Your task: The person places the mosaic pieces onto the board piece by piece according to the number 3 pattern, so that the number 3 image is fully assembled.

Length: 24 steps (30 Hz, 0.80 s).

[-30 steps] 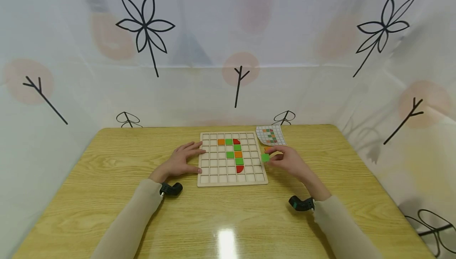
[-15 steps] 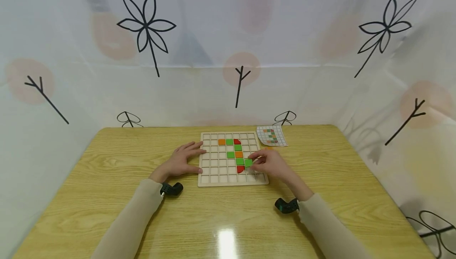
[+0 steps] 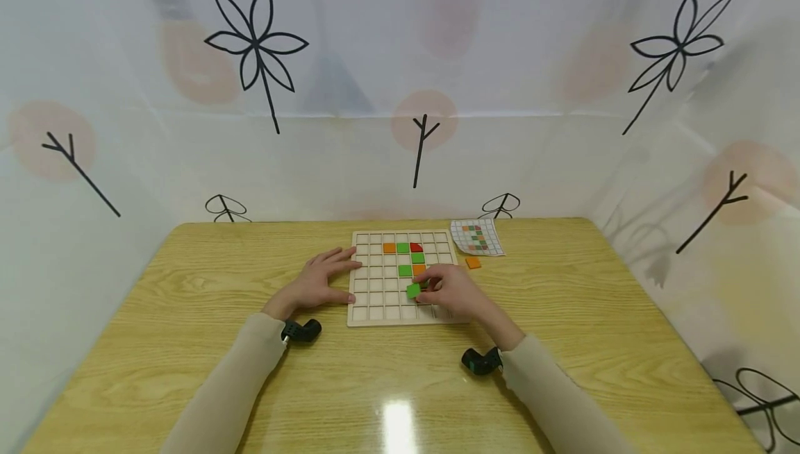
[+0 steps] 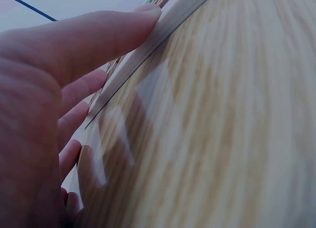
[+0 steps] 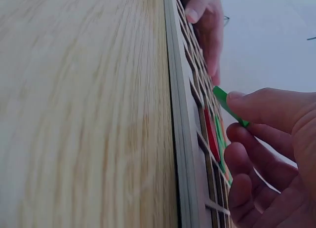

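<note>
A wooden grid board (image 3: 375, 301) lies on the table, with orange, green and red tiles set in several of its squares. My left hand (image 3: 315, 282) rests at the board's left edge; its thumb and fingertips touch the rim, as the left wrist view also shows. Over the lower middle of the board, my right hand (image 3: 453, 292) pinches a green square tile (image 3: 414, 291) between thumb and fingers. In the right wrist view that green tile (image 5: 228, 105) is tilted and raised off the board. The right hand hides part of the board's lower right, including most of a red tile (image 5: 211, 134).
A paper card (image 3: 478, 237) printed with a coloured grid pattern lies beyond the board's upper right corner. One loose orange tile (image 3: 473, 262) is on the table just below it. A patterned white cloth (image 3: 344, 162) stands behind the table.
My right hand has carried the green tile left from beside the board to over its lower middle. The loose orange tile is now uncovered. My left hand has stayed still.
</note>
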Each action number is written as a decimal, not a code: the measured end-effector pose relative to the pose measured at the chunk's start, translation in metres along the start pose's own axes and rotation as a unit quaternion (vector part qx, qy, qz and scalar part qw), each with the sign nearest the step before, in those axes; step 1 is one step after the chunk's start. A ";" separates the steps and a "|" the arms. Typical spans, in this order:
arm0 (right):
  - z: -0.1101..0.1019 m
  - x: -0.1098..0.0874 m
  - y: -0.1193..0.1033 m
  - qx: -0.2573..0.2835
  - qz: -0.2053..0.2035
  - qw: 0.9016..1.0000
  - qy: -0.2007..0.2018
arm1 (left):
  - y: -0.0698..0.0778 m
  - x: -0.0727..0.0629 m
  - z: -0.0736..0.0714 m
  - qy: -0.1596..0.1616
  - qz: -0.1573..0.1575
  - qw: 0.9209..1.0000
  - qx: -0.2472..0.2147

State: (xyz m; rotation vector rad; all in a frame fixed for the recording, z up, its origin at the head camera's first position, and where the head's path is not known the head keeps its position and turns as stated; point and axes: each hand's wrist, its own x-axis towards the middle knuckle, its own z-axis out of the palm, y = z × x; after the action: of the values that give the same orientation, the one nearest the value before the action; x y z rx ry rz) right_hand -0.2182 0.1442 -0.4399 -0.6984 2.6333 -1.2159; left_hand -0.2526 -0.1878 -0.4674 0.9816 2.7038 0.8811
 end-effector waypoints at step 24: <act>0.011 0.011 -0.003 -0.023 0.035 0.999 -0.030 | 0.000 0.000 0.000 0.001 -0.002 1.000 -0.006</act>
State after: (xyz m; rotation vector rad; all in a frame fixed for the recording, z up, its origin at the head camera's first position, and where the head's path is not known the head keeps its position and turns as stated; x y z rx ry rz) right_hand -0.2232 0.1296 -0.4441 -0.6345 2.6206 -1.1013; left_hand -0.2524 -0.1875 -0.4672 0.9726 2.6979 0.8973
